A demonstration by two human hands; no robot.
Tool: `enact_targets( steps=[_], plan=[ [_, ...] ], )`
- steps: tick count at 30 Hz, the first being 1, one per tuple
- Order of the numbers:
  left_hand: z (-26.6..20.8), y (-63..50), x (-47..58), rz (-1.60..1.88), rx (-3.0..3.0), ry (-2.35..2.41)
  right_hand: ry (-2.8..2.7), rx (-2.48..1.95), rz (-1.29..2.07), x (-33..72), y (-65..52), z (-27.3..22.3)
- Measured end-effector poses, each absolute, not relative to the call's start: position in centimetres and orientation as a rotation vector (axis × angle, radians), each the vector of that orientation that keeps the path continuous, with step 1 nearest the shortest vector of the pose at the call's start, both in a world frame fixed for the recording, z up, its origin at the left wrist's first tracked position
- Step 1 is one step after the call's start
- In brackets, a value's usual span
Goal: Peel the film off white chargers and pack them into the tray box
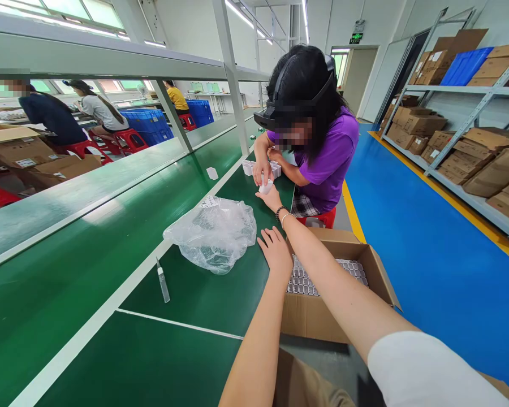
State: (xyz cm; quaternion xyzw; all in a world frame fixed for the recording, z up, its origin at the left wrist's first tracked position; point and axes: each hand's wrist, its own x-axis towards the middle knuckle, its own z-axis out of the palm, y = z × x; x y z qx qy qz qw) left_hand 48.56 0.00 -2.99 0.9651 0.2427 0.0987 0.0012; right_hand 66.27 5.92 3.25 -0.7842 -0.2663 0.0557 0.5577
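My left hand (275, 250) lies flat on the edge of the green table (203, 294), fingers spread, with nothing in it. My right hand (272, 199) reaches forward, its fingers closed around a small white plastic piece (266, 187). A co-worker's hand (262, 169) touches the same piece from above. More white pieces (275, 168) sit on the table behind it, partly covered by the co-worker's arms. To the left of my hands lies a crumpled clear plastic bag (220, 234) with a label.
A cutter-like pointed tool (163, 284) lies near the white line. Below my right arm stands an open carton (318, 316) holding rows of small silvery parts. The co-worker (328, 152) sits at the table's edge. A metal post (233, 79) rises from the table.
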Motion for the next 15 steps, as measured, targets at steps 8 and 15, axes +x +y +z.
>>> enact_targets(
  steps=[8, 15],
  plan=[
    [-3.0, 0.0, 48.5, 0.302, 3.051, 0.753, -0.664, -1.810, 0.207, 65.0, 5.1, 4.2],
    [-3.1, 0.0, 48.5, 0.296, 3.067, 0.758, -0.654, -1.838, 0.261, 64.5, 5.0, 4.5]
  ],
)
